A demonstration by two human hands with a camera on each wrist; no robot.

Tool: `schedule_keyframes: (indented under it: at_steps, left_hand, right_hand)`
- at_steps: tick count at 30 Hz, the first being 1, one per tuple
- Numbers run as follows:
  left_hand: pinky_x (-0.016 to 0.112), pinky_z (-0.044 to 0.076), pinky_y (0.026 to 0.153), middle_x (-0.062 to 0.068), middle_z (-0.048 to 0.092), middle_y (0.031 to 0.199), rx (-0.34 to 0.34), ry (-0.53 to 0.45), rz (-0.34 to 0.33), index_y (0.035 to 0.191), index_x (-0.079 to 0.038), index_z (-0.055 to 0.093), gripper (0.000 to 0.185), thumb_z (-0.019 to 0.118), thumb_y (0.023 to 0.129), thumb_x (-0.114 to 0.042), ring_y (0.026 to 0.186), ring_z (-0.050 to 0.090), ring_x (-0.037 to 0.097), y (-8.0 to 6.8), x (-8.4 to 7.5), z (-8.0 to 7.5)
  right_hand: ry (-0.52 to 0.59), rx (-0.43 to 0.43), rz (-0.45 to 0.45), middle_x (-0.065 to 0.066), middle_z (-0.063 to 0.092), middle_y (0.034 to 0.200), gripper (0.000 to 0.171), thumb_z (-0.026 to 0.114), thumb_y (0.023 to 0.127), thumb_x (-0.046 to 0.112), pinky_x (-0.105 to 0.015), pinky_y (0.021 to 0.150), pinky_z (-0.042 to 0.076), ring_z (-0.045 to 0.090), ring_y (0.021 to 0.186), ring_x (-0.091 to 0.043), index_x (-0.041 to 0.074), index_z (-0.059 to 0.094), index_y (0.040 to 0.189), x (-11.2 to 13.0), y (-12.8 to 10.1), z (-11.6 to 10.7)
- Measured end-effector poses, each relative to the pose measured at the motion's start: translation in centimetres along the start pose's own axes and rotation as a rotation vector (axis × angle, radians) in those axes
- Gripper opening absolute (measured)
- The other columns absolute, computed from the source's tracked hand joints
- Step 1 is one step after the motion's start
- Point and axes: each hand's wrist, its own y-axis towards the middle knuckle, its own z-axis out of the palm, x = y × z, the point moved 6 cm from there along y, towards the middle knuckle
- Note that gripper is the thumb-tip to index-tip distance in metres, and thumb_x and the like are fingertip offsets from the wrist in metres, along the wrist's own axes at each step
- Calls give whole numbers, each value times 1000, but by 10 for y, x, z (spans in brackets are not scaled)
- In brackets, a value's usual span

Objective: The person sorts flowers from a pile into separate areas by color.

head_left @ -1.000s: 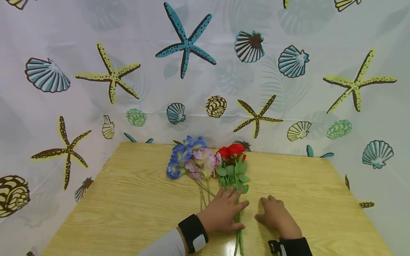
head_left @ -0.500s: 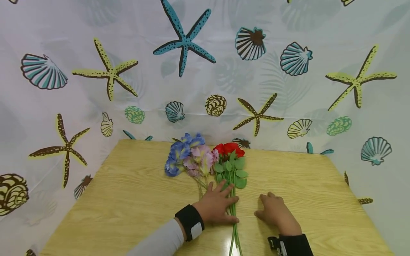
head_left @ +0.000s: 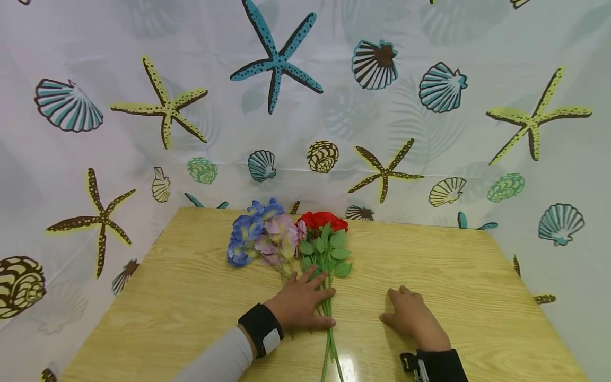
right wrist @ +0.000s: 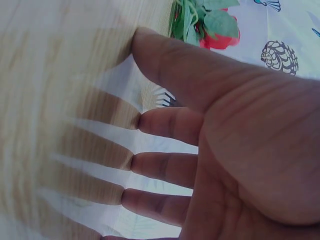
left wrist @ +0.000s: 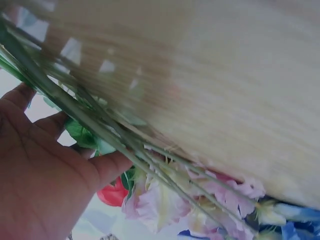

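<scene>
Artificial flowers lie together on the table: blue irises (head_left: 247,233) at the left, pink flowers (head_left: 281,239) in the middle, red roses (head_left: 324,220) with green leaves at the right. My left hand (head_left: 300,302) rests across their stems with its fingers spread. In the left wrist view green stems (left wrist: 107,132) run beside the fingers of that hand, and part of the stems is covered in the head view. To the right of the flowers, my right hand (head_left: 411,317) holds nothing. Its fingertips (right wrist: 140,121) touch the tabletop, loosely bent.
The wooden table (head_left: 444,265) stretches to both sides. Behind it and along its sides hangs a white cloth (head_left: 210,53) printed with starfish and shells. A black band sits on each wrist.
My left hand has slid to the left, and the flowers with their stems have moved left along the tabletop with it. The right hand has stayed in place.
</scene>
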Motion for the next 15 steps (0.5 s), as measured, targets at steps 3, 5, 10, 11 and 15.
schedule_keyframes:
  at_steps: [3,5,10,11,15]
  left_hand:
    - [67,21,110,5,19,164,-4,-16,5,154,-34,38,79,39,89,-79,151,4,34,-11,10,3]
    - [67,20,110,5,18,164,-2,-32,11,154,-34,38,80,39,89,-79,150,5,34,-19,16,3]
    - [66,21,110,8,21,163,-16,-42,49,154,-30,40,79,43,90,-76,150,8,37,-39,32,0]
    - [66,21,110,8,21,163,-19,-43,58,153,-29,41,78,44,90,-75,150,8,37,-43,36,-1]
    - [66,22,110,11,23,162,-30,-46,92,153,-26,43,77,47,91,-72,149,9,39,-55,48,-5]
  right_hand:
    - [8,5,2,-45,38,137,65,74,89,24,-67,97,37,38,121,-66,-15,50,135,0,0,3]
    - [14,7,2,-45,38,138,66,74,89,25,-67,97,37,37,121,-66,-15,49,135,1,0,4]
    - [19,9,1,-45,37,138,66,74,90,26,-67,97,36,37,122,-66,-14,49,136,5,-2,5]
    - [18,8,1,-45,37,138,66,74,90,26,-67,97,36,37,122,-65,-14,49,136,5,-2,5]
    - [6,2,10,-45,37,138,65,74,90,25,-67,98,36,37,122,-66,-15,49,135,8,-6,5]
